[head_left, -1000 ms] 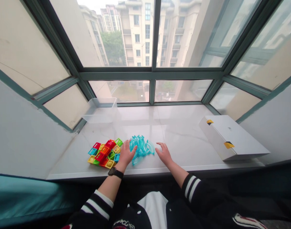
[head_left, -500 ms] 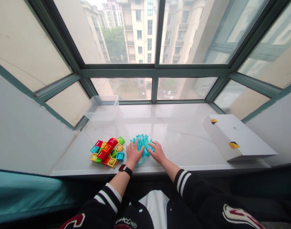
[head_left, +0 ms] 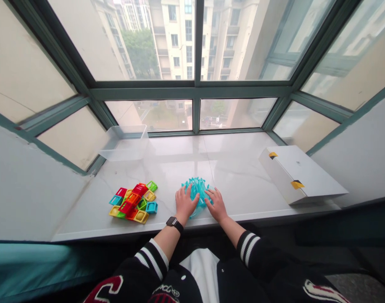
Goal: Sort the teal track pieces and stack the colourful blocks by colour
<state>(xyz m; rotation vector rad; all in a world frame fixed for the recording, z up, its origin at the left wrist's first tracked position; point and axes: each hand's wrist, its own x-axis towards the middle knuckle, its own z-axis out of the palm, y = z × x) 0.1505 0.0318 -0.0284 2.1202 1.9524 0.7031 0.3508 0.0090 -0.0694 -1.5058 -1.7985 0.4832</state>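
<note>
A heap of translucent turquoise plastic pieces [head_left: 198, 185] lies near the front edge of the white sill, its single parts too small to make out. My left hand [head_left: 185, 203] rests against the heap's left side, fingers spread and palm down. On the opposite side, my right hand [head_left: 216, 205] touches the heap with its fingers stretched apart. Neither hand is closed round a piece. To the left of my left hand sits a pile of red, orange, yellow, green and blue plastic square pieces [head_left: 134, 202], apart from the turquoise heap.
A clear plastic bin [head_left: 125, 145] stands at the back left by the window. At the right is a white box [head_left: 306, 174] with yellow-and-black tabs. The marble-patterned sill [head_left: 236, 168] ends at a front edge before my body.
Both hands and the turquoise heap have shifted to the right along the sill, widening the gap to the coloured pile. The camera view has also turned slightly.
</note>
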